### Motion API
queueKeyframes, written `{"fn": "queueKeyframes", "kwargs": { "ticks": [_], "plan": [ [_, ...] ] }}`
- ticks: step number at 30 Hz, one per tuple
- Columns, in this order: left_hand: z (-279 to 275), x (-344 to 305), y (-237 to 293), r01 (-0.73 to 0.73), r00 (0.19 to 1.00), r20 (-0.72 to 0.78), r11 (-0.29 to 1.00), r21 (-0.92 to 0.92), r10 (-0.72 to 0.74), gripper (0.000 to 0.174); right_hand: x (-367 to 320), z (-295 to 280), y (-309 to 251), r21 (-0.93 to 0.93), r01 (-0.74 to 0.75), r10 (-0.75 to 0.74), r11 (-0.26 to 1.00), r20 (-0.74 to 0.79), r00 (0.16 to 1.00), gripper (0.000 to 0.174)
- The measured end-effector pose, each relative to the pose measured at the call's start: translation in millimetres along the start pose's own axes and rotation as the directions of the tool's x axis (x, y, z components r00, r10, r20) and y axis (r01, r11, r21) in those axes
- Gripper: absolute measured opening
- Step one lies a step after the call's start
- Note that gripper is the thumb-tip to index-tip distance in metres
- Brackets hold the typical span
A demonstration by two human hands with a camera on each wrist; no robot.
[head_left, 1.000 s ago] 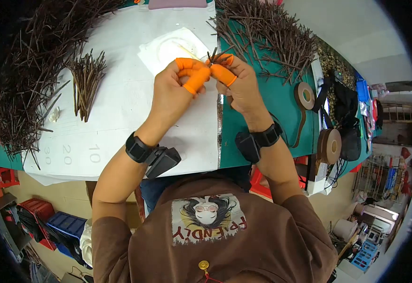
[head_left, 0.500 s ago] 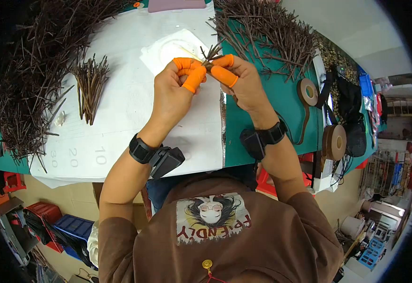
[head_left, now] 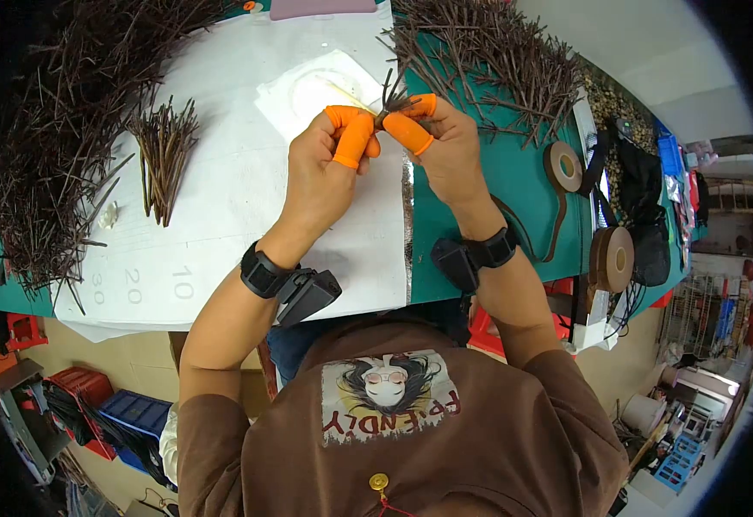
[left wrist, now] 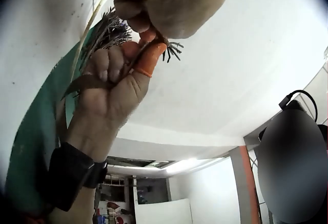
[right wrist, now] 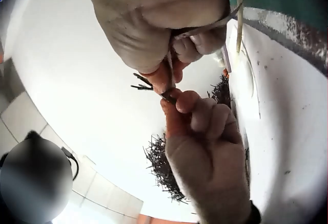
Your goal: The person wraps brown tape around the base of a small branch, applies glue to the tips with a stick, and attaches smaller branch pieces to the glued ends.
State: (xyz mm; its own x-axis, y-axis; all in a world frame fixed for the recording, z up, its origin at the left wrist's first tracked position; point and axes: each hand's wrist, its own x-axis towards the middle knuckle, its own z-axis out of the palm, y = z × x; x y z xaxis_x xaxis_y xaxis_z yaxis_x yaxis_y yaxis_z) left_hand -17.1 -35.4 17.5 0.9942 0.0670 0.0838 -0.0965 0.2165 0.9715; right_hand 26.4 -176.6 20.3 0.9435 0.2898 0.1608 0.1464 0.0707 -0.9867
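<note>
My left hand (head_left: 320, 168) pinches a small bundle of dark twigs (head_left: 388, 99) between thumb and fingers. The twig tips fan out above the fingertips, and a thin pale stick (head_left: 349, 93) slants up and left from the same spot. Close against it, my right hand (head_left: 454, 155) grips a strip of brown tape (left wrist: 84, 83) that passes under its curled fingers to the bundle. Orange finger covers (head_left: 408, 135) sit on the thumbs and some fingers of both hands. In the right wrist view the fingertips of both hands meet at the twig base (right wrist: 169, 96), partly hiding it.
Loose dark twigs lie in a big heap (head_left: 40, 164) at left and another pile (head_left: 497, 60) at upper right. A sheaf of twigs (head_left: 165, 159) rests on the white sheet (head_left: 247, 233). Tape rolls (head_left: 563, 166) stand at right; white paper (head_left: 308, 90) lies beyond the hands.
The twig bundle has turned between my fingertips, its tips swinging from right to more upright. My right fingers shifted around its base, and the hands stayed together.
</note>
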Motion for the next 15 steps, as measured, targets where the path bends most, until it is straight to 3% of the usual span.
{"fn": "queueKeyframes", "kwargs": {
  "ticks": [3, 6, 9, 12, 15],
  "plan": [
    [-2.1, -0.1, 2.4, 0.013, 0.999, 0.051, 0.999, 0.033, -0.014, 0.016, 0.3, -4.1, -2.2, 0.258, -0.226, 0.204, 0.939, 0.108, 0.973, 0.013],
    [-8.9, 3.2, 3.5, 0.366, 0.915, 0.285, 0.882, -0.297, -0.284, 0.016, 0.5, -8.5, -0.3, 0.524, -0.317, 0.215, 0.79, 0.248, 0.945, 0.013],
    [-11.9, 4.6, 0.6, 0.466, 0.873, 0.346, 0.795, -0.388, -0.344, 0.017, 0.1, -11.0, 1.9, 0.545, -0.371, 0.232, 0.752, 0.308, 0.923, 0.012],
    [3.4, -1.2, 7.6, 0.17, 0.985, 0.029, 0.978, -0.119, -0.168, 0.016, 3.3, -12.4, 10.6, 0.561, -0.365, 0.252, 0.743, 0.27, 0.929, 0.011],
    [3.3, -1.8, -5.8, -0.064, 0.998, 0.0, 0.995, 0.072, 0.064, 0.017, 3.0, -11.2, 5.4, 0.528, -0.334, 0.234, 0.781, 0.248, 0.94, 0.013]
  ]
}}
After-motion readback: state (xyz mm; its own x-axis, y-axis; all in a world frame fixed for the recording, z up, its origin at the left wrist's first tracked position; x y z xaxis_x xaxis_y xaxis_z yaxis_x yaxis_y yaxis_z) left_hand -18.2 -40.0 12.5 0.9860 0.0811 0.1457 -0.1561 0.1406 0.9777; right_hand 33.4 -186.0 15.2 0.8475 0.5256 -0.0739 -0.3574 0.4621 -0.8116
